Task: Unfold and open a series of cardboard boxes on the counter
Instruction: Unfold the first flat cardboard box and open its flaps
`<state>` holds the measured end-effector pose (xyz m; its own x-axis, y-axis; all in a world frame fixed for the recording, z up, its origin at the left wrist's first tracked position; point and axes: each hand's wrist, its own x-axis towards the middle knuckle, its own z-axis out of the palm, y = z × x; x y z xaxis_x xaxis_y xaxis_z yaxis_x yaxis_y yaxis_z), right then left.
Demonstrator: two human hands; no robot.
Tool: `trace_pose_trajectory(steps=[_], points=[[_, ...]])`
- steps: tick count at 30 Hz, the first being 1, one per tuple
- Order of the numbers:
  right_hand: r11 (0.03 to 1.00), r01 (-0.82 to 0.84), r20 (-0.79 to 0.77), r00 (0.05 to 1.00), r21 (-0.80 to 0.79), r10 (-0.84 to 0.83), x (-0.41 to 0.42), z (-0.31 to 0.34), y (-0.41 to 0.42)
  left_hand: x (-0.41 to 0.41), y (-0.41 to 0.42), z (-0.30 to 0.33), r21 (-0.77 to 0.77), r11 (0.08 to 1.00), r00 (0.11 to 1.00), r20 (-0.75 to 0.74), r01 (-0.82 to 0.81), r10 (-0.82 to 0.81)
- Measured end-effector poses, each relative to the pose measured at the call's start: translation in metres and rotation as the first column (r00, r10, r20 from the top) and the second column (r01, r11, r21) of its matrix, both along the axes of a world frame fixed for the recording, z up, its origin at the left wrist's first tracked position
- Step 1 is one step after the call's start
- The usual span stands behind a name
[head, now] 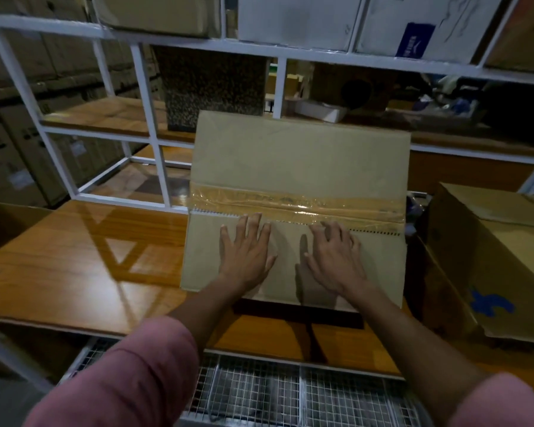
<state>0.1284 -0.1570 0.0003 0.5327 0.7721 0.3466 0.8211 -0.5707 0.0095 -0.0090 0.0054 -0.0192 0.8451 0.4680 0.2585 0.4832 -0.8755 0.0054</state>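
Left hand [247, 251] and right hand [333, 257] press flat, fingers seemingly released, on the taped brown cardboard box [296, 180] atop the glossy wooden counter [84, 257].

A cardboard box [296, 180] sits on the table [74, 266], about in the middle, its near edge toward the person. A strip of tape [296, 203] runs across its top from left to right. Both hands rest on the top on the near side of the tape, the left hand [247, 251] beside the right hand [336, 257]. To the right on the table stands a second box [490, 257], just beside the first. At the far left edge another box [7, 223] shows in part. Behind the table rises a shelf rack [142, 97] with more boxes on it.
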Motion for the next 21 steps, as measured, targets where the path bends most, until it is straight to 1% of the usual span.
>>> trace_pose_trajectory(steps=[3,6,14,16,21], points=[[1.0,-0.01,0.022,1.0,-0.016,0.011,0.023,0.04,0.019,0.022,0.02,0.031,0.074,0.997,0.999,0.034,0.012,-0.015],[0.999,0.001,0.005,1.0,-0.046,0.0,0.046,0.074,0.042,0.045,0.045,0.062,0.114,0.993,0.998,0.054,0.015,-0.022],[1.0,-0.001,-0.026,1.0,-0.027,0.0,0.091,0.121,0.099,0.101,0.114,0.123,0.052,0.992,0.992,-0.05,0.115,-0.112],[0.999,0.02,-0.021,1.0,-0.039,-0.021,0.102,0.131,0.111,0.111,0.126,0.139,0.028,0.992,0.991,-0.05,0.123,-0.122],[0.995,0.071,0.013,0.997,-0.072,-0.071,0.125,0.157,0.137,0.131,0.145,0.166,0.021,0.989,0.989,-0.019,0.145,-0.145]])
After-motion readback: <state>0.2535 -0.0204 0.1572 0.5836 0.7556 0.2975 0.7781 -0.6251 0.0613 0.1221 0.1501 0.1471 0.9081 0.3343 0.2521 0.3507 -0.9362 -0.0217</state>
